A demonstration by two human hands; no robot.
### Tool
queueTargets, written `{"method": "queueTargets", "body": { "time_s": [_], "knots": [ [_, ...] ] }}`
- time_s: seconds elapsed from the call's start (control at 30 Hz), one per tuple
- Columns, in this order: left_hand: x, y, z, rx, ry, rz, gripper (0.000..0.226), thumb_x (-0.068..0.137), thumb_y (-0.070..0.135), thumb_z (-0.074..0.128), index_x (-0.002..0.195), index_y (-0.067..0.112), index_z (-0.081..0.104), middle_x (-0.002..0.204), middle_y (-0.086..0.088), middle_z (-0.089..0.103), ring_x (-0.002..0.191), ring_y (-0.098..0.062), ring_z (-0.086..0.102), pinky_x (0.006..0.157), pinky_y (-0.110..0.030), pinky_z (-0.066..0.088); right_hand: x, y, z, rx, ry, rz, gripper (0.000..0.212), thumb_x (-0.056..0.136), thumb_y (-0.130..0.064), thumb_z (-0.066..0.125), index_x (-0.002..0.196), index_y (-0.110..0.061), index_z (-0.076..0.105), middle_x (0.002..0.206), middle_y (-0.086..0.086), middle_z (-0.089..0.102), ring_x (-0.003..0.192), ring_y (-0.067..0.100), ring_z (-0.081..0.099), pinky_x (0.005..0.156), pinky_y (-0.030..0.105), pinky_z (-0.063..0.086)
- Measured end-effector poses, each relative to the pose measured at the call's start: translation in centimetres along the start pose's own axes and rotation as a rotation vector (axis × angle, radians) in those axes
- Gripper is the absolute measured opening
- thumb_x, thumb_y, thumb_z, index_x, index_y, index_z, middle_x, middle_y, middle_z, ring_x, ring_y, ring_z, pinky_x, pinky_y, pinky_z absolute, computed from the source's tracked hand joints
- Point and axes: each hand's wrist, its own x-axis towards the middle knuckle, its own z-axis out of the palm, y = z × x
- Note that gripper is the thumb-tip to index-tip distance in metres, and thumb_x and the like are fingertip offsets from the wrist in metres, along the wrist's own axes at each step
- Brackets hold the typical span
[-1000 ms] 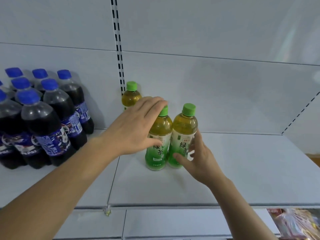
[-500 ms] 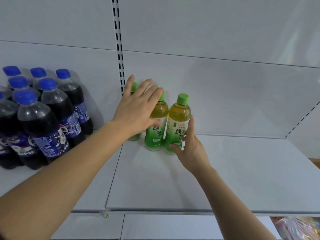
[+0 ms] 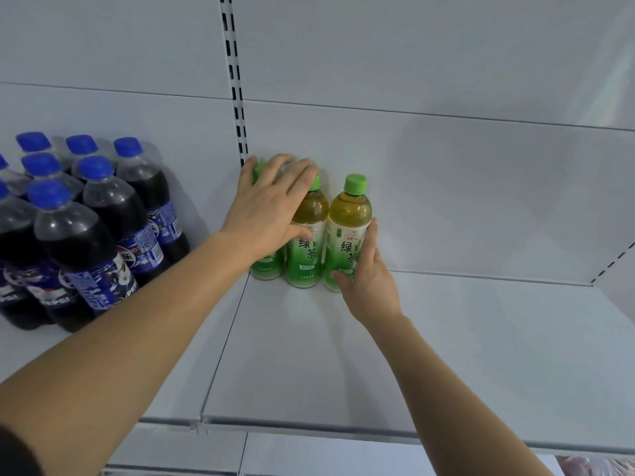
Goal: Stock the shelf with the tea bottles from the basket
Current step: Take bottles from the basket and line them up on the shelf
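Three green-capped tea bottles stand upright in a row at the back of the white shelf, by the slotted upright. My left hand lies flat with straight fingers over the left bottle and against the middle bottle, hiding most of the left one. My right hand presses its straight fingers and thumb on the lower front of the right bottle. The basket is out of view.
Several dark cola bottles with blue caps fill the shelf bay to the left. The slotted upright divides the bays. A side wall closes the shelf on the right. The shelf's front edge runs below my arms.
Both hands have pushed the middle and right tea bottles back, until they line up with the rear bottle against the back panel. The fingers stay straight throughout.
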Motion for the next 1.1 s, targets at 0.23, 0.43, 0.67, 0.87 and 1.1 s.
{"method": "queueTargets", "body": {
  "time_s": [0.23,0.43,0.67,0.87,1.1],
  "knots": [
    [0.4,-0.2,0.7,0.009,0.026,-0.015,0.116,0.076,0.069,0.081,0.163,0.015,0.028,0.167,-0.005,0.039,0.155,-0.031,0.031,0.123,-0.07,0.024,1.2,-0.5,0.1,-0.045,-0.04,0.002,0.121,0.103,-0.032,0.076,0.172,-0.017,-0.022,0.158,0.017,0.049,0.135,0.041,0.058,0.102,0.052,0.054],
    [0.5,-0.2,1.1,0.026,0.026,-0.01,0.114,0.077,0.07,0.079,0.163,0.014,0.027,0.167,-0.006,0.039,0.155,-0.03,0.031,0.124,-0.07,0.022,1.4,-0.7,0.0,-0.072,-0.035,0.003,0.122,0.103,-0.034,0.076,0.172,-0.015,-0.022,0.159,0.018,0.048,0.136,0.041,0.058,0.104,0.053,0.055],
    [0.1,0.2,0.9,0.072,0.004,-0.025,0.126,0.082,0.073,0.073,0.171,0.016,0.003,0.179,-0.009,0.014,0.165,-0.032,0.012,0.124,-0.075,0.015,1.2,-0.7,-0.9,-0.098,-0.066,0.014,0.126,0.099,-0.05,0.078,0.173,-0.021,-0.02,0.163,0.011,0.045,0.14,0.036,0.056,0.103,0.052,0.056],
    [-0.8,1.9,-0.4,0.056,0.034,-0.034,0.118,0.088,0.068,0.071,0.172,0.018,0.005,0.18,-0.013,0.006,0.165,-0.036,0.008,0.126,-0.073,0.012,0.5,0.2,-2.8,-0.272,0.006,-0.025,0.1,0.106,-0.067,0.054,0.176,-0.013,0.006,0.179,0.015,0.022,0.164,0.036,0.026,0.128,0.053,0.038],
    [-3.5,7.9,-0.7,-0.129,0.138,0.067,0.08,0.103,0.053,0.053,0.168,0.012,0.03,0.177,-0.016,0.022,0.163,-0.038,0.019,0.128,-0.066,0.018,-3.6,2.9,-5.1,-0.483,0.09,-0.025,0.089,0.106,-0.073,0.023,0.17,-0.013,0.037,0.178,0.021,0.028,0.167,0.042,0.021,0.133,0.059,0.026]
  ]
}}
